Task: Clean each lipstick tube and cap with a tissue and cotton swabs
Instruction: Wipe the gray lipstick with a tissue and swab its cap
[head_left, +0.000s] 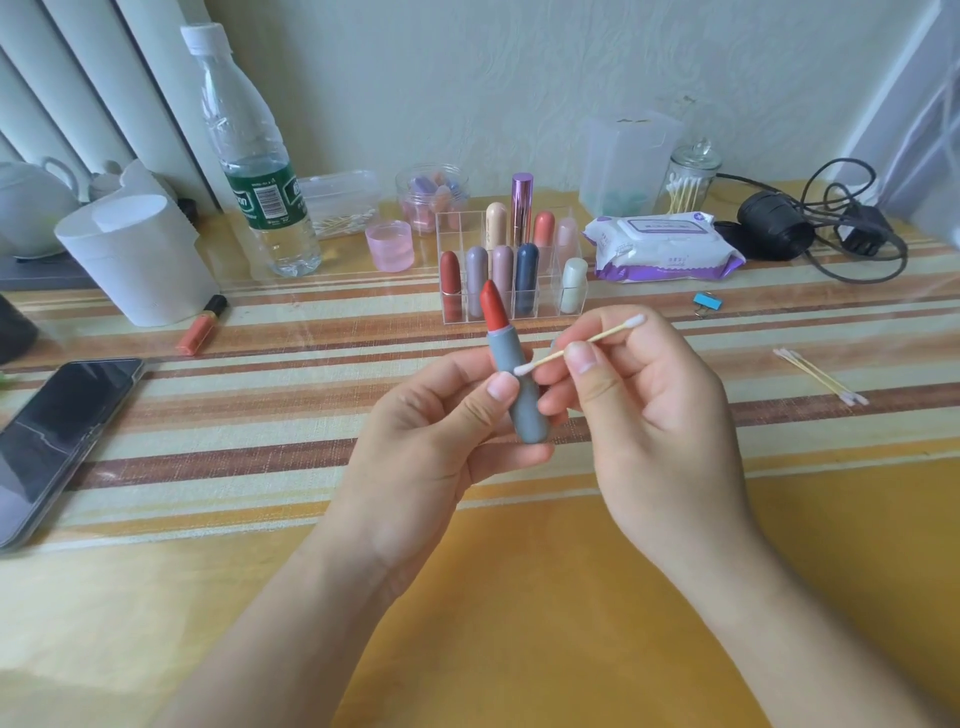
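A striped cloth covers the table (260, 467), which stands against a pale wall. At 9 o'clock a phone (57, 441) is cut off by the frame edge. The left hand (436, 436) pinches the grey lipstick tube (527, 410) between thumb and fingers, and the fingers behind the tube are mostly hidden. The tube is uncapped, with its red tip pointing to 11 o'clock. The right hand (660, 415) pinches a cotton swab (587, 345). The swab's lower bud touches the tube from 3 o'clock, just above the left thumb.
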